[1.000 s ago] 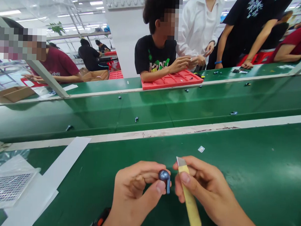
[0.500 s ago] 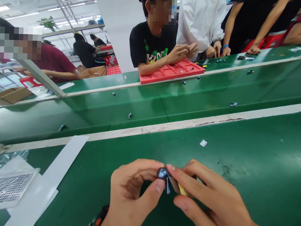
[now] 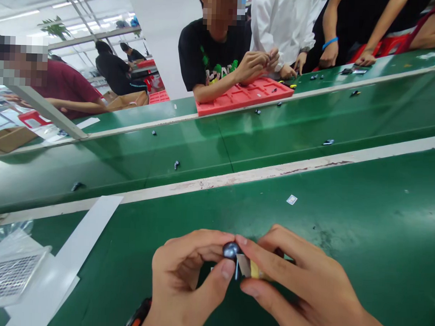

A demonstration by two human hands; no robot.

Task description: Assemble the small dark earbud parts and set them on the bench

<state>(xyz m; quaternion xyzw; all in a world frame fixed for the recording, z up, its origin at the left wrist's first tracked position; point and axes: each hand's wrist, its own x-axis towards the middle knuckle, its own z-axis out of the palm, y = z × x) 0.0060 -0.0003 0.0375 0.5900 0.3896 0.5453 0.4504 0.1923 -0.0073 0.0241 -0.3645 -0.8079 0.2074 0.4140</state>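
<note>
Because the blue earbud [image 3: 230, 250] is so small, it gets a fingertip pinch: the left hand [image 3: 185, 280] has it between thumb and forefinger, lower centre of the frame, gripped at the rounded head, which leaves the slim stem free. And right beside that stem sits the blade [image 3: 245, 265] of a yellow-handled knife [image 3: 254, 270], held in the right hand [image 3: 302, 280]! Thumb and forefinger lie to either side of the handle, choked up close to the blade, probably for fine control, with the forefinger stretched to the earbud's head, likely as a steadying rest. Is the edge touching? Fingers crowd the spot, so I can't tell.

Just beyond, right of centre, a little square sticker [image 3: 292, 199] lies flat on the green worktop [image 3: 379, 225]. Over at lower left, white paper strips [image 3: 90, 230] overlap beside a gridded sheet [image 3: 12, 277], perhaps parked there out of the elbows' way. Across the middle, loose earbuds [image 3: 176, 165] lie well apart along the green lane [image 3: 204, 146]. Up top, centre, a co-worker's hands [image 3: 256, 64] meet above a red tray [image 3: 244, 99], forearm propped on its edge for support, it seems.
</note>
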